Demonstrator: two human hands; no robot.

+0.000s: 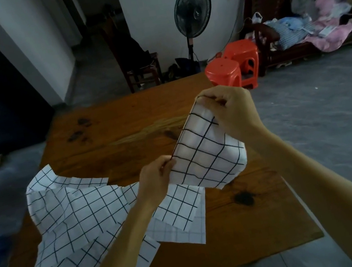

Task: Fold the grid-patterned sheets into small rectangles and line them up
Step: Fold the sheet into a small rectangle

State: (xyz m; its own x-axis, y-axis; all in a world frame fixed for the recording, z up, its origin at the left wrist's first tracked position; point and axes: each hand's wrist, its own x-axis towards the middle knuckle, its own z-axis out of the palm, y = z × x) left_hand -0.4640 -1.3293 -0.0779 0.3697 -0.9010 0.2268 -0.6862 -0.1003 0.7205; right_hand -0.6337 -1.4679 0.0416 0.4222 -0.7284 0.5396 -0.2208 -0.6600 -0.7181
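A white sheet with a black grid (208, 151) hangs in the air above the wooden table (136, 126), doubled over on itself. My left hand (157, 179) pinches its near edge at the lower left. My right hand (232, 111) pinches its far upper corner. Under my left arm lies a loose heap of several more grid-patterned sheets (80, 221), spread flat and crumpled over the table's left and near side. One smaller sheet with finer lines (187, 232) pokes out at the heap's right edge.
Dark stains (78, 131) mark the tabletop at the far left, and a dark knot (244, 199) sits at the near right. Two orange plastic stools (233, 64) stand past the far right corner. Behind them are a standing fan (192, 10), a wooden chair (133, 56) and a cluttered bench (316, 26).
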